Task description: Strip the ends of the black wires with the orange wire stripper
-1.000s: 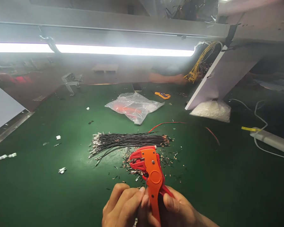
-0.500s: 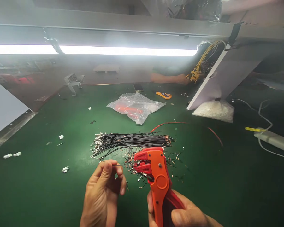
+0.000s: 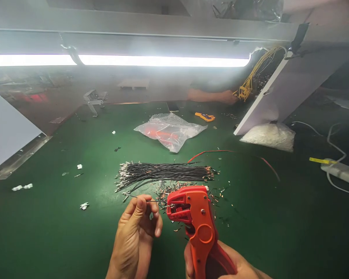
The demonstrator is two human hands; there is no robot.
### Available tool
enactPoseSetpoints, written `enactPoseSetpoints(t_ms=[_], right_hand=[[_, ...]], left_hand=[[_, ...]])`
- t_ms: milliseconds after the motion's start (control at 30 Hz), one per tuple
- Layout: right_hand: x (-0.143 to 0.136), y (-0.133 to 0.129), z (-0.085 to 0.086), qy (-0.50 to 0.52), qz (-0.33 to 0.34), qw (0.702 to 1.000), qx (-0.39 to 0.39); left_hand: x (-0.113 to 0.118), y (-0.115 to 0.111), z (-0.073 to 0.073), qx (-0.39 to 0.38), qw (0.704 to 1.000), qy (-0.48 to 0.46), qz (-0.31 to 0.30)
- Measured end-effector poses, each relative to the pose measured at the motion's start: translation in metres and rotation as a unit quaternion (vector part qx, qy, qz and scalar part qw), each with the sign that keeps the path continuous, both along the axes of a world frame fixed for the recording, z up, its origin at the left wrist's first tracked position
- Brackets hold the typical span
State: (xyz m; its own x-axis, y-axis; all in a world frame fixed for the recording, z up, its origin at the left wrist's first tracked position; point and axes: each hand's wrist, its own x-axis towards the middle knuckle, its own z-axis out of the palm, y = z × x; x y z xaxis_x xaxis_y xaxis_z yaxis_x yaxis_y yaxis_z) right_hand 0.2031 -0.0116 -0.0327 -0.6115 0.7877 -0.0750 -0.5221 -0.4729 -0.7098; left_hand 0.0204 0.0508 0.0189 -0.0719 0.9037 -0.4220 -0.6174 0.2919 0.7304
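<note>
My left hand pinches a thin black wire between thumb and forefinger. One end of the wire points right and reaches the jaws of a red and orange wire stripper. My right hand is wrapped round the stripper's handles, partly cut off by the lower frame edge. Just beyond the tool lies a bundle of black wires, with pale metal terminals at its left end and bare copper at its right. Small wire offcuts are scattered below the bundle, partly hidden by the stripper.
Behind the bundle lie a clear plastic bag and a yellow tool. A bag of white pieces leans by a slanted panel. White connectors dot the left side. Another person's arm shows at the back.
The whole view has shifted slightly, so things sit further right. The stripper has tilted a little and come slightly nearer. My left hand still pinches the wire at its jaws.
</note>
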Motion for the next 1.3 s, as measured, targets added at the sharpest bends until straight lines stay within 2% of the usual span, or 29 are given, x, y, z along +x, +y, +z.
enactPoseSetpoints(t_ms=[367, 500, 667, 800, 1033, 1300], right_hand=[[0.003, 0.001, 0.008, -0.057, 0.013, 0.998, -0.011], [0.002, 0.003, 0.009, -0.058, 0.014, 0.998, -0.014], [0.0, 0.003, 0.008, -0.038, 0.009, 0.999, -0.029], [-0.001, 0.001, 0.008, -0.036, 0.002, 0.999, -0.035], [-0.003, 0.0, 0.005, -0.02, -0.01, 0.999, -0.043], [-0.003, 0.002, -0.001, -0.01, 0.007, 1.0, -0.028]], left_hand=[[-0.005, -0.004, -0.01, 0.024, 0.999, -0.024, -0.037], [-0.006, -0.003, -0.007, 0.023, 0.998, -0.05, -0.023], [-0.005, -0.004, 0.0, 0.021, 0.996, -0.072, -0.04], [-0.002, -0.006, 0.0, 0.019, 0.998, -0.055, -0.039], [-0.005, -0.001, -0.002, 0.027, 0.999, 0.002, 0.018], [-0.008, -0.003, -0.01, 0.049, 0.998, 0.009, -0.025]])
